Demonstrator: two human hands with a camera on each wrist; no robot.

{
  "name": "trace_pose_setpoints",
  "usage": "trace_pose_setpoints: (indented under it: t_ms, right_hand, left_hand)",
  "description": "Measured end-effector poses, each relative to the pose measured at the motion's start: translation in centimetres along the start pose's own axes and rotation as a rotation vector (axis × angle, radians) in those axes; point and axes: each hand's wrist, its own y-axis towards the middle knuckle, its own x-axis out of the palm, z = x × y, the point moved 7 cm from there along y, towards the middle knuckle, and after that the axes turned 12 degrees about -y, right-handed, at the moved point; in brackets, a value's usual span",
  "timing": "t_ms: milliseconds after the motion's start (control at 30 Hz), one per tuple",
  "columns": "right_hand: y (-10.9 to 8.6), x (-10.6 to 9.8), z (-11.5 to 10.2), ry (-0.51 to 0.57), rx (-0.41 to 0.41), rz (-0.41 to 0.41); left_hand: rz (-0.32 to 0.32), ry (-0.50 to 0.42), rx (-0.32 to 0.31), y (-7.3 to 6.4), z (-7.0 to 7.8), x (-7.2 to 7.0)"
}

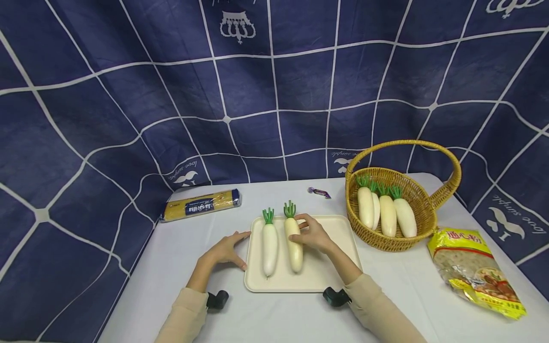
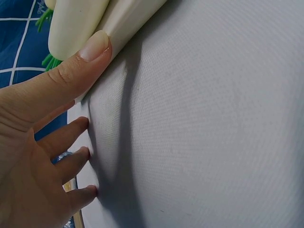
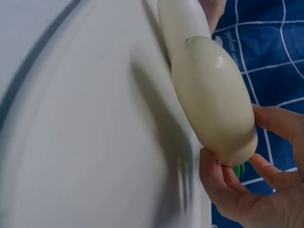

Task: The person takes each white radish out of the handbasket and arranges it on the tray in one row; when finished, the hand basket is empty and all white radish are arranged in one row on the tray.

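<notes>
On the cream tray lies a white radish with a green top, pointing away from me. To its right is a second, yellower white radish. My right hand grips this second one from the right, thumb on the near side and fingers beyond. In the right wrist view, the gripped radish overlaps the other radish. At the tray's left side is my left hand, its fingers spread; in the left wrist view its thumb touches the tray's rim.
A wicker basket with several white radishes stands at the back right. In front of it lies a yellow food packet. A pasta packet is at the back left. Behind the tray lies a purple wrapped candy. A blue curtain hangs behind.
</notes>
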Motion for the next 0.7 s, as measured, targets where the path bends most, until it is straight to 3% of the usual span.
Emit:
trace_pose_setpoints:
  t_ms: [400,700]
  right_hand:
    - [0.2,1.2,0.3,-0.114,0.035,0.036]
    - [0.2,1.8,0.2,-0.119,0.019,0.041]
  left_hand:
    - [-0.001,-0.001,-0.002,0.1,-0.1,0.0]
    - [0.001,-0.003,-0.011,0.0,-0.2,0.1]
